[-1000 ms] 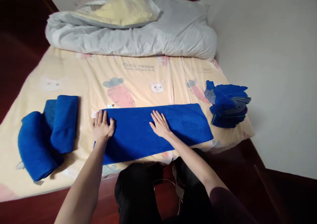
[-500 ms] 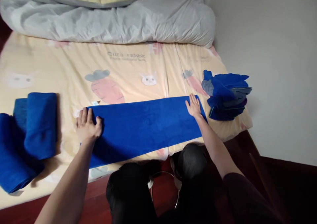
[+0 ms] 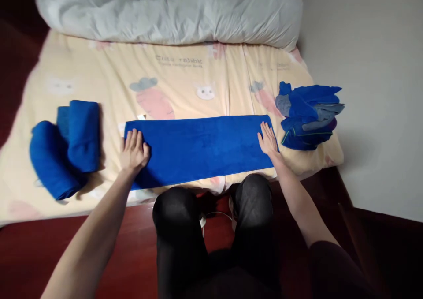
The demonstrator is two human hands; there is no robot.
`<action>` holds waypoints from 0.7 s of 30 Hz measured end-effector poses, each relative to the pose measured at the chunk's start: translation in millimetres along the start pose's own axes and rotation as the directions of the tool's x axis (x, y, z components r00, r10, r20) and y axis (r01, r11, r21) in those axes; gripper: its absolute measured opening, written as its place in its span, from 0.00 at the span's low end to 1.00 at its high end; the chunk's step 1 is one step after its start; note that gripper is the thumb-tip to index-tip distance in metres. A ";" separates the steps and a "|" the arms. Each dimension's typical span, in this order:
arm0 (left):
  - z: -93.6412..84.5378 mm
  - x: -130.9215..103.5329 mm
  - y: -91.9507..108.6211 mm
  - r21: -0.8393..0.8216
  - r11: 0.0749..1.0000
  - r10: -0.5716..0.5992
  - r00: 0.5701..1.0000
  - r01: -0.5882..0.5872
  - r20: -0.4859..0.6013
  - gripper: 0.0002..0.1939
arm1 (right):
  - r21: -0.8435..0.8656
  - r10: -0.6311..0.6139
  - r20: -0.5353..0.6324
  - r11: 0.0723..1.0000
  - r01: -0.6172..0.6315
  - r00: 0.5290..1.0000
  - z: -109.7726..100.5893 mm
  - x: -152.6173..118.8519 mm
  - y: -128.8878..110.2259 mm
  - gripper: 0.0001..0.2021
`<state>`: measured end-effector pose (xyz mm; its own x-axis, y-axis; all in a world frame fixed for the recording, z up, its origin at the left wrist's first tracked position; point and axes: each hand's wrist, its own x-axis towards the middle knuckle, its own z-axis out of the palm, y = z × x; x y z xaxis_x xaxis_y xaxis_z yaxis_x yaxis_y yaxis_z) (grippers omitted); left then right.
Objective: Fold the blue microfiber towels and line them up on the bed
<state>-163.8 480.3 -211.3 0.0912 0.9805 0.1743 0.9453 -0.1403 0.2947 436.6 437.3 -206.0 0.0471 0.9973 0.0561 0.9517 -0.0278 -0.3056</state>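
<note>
A long blue towel [image 3: 201,149] lies flat across the bed near its front edge. My left hand [image 3: 135,150] rests palm down on the towel's left end, fingers stretched out. On the right end, my right hand [image 3: 268,139] lies flat with its fingers extended. A white tag [image 3: 141,117] shows at the towel's upper left edge. To the left are a folded blue towel [image 3: 84,136] and a rolled-looking blue one [image 3: 54,162], close together. Right of my right hand sits a crumpled heap of blue and grey cloths [image 3: 309,116].
The bed [image 3: 185,87] has a cream sheet printed with carrots and rabbits. A thick grey quilt [image 3: 172,21] is bunched along its far side. A pale wall [image 3: 370,91] stands on the right. My knees [image 3: 253,197] are at the bed's front edge, above a red floor [image 3: 132,241].
The camera view has shifted, so the bed sits higher and more to the right. My left hand has moved up from the towel's left corner along that end. Both hands stay flat on the towel.
</note>
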 end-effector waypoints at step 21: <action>-76.6 -227.3 132.4 0.107 0.989 -0.117 0.982 0.102 0.150 0.33 | 0.404 0.155 -0.215 0.913 -0.056 0.964 -45.6 -188.3 -85.7 0.25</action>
<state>-83.4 228.3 -139.9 0.0259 0.9997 -0.0044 0.9776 -0.0244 0.2089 360.0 248.8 -147.0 0.2580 0.9428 0.2113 0.7436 -0.0541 -0.6664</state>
